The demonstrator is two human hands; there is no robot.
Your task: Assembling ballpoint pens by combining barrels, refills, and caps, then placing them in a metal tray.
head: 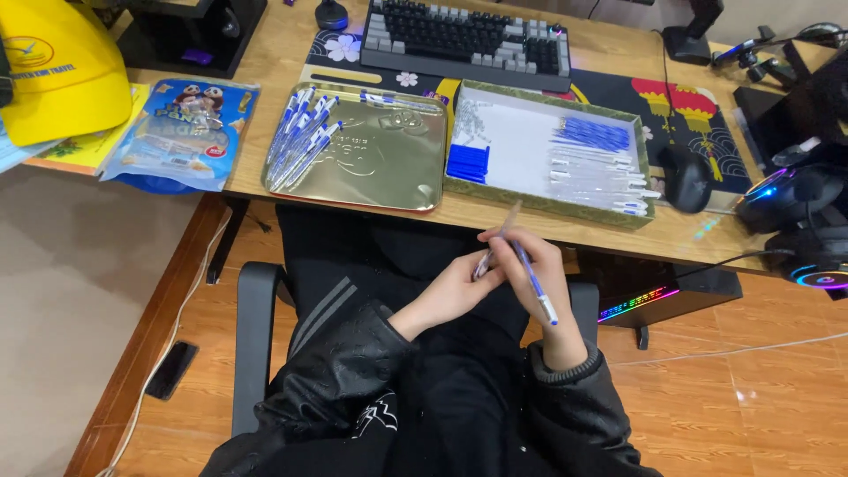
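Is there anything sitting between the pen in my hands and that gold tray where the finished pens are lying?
Nothing visible does. The pen is held by the right hand and left hand over the lap, below the desk edge. The gold tray lies up and left, its near part bare, with finished pens at its left side.

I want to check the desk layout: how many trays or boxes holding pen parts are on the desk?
2. The gold metal tray lies left of centre with assembled pens; the green-edged box lies right of it with loose pen parts. None seems hidden.
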